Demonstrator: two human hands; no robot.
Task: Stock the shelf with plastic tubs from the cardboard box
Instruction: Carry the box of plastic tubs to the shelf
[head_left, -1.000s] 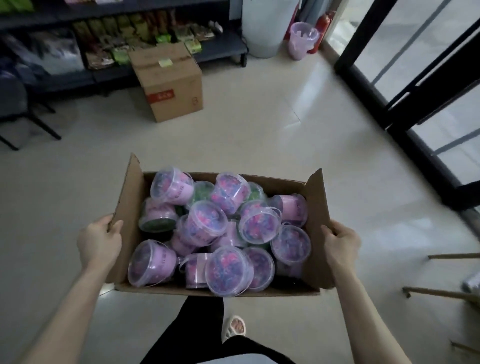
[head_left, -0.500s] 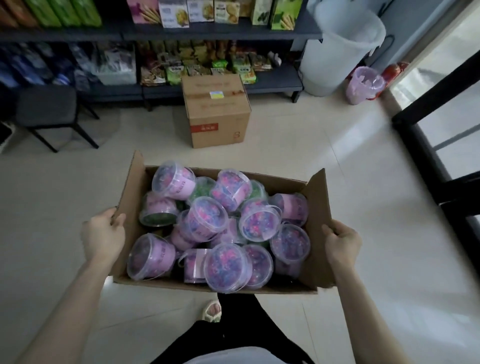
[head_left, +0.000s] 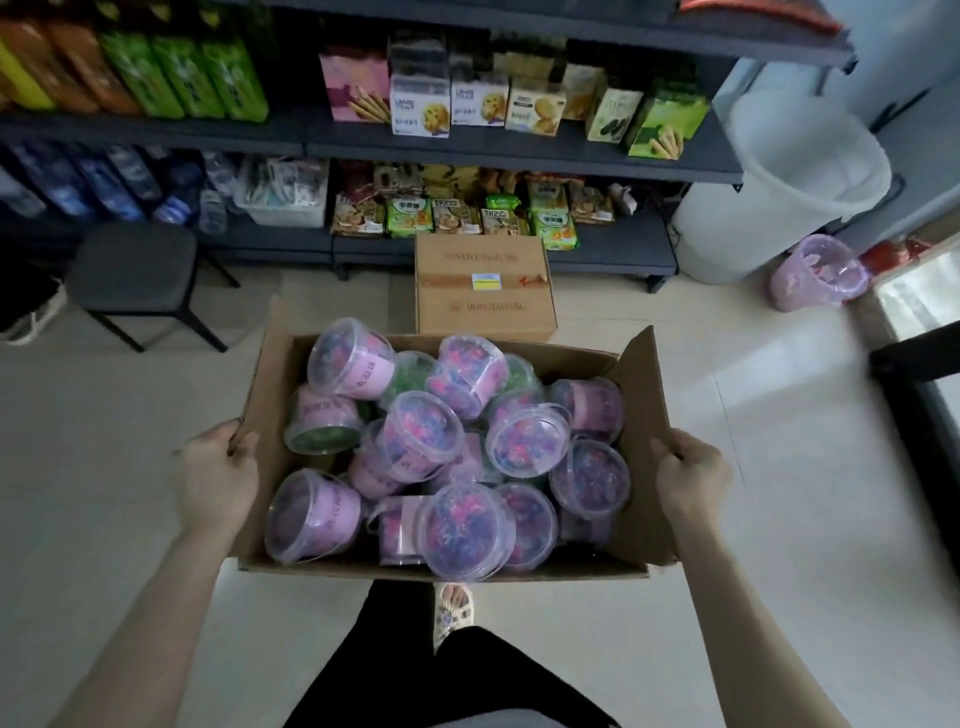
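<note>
Closer now, the shelf (head_left: 519, 156) fills our view above pale tile floor (head_left: 104, 415), a sealed carton (head_left: 485, 306) at its foot, a white bin (head_left: 810, 171) to the right. Our left hand (head_left: 218, 483) and right hand (head_left: 685, 478) grip the box (head_left: 639, 395) ends; inside, perhaps 15 lidded tubs (head_left: 421, 441) lie jumbled.

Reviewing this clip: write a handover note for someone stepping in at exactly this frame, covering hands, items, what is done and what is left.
The left hand grips the left wall of the cardboard box; the right hand grips its right wall.
The box is held off the floor, open and heaped with plastic tubs, facing the shelf. A sealed carton stands on the floor against the lowest shelf, directly ahead.
Done: the box is in front of the shelf; no tub shows on the shelves in view.
Left: set the box down, probably beside the carton, and move every tub onto the shelf.
</note>
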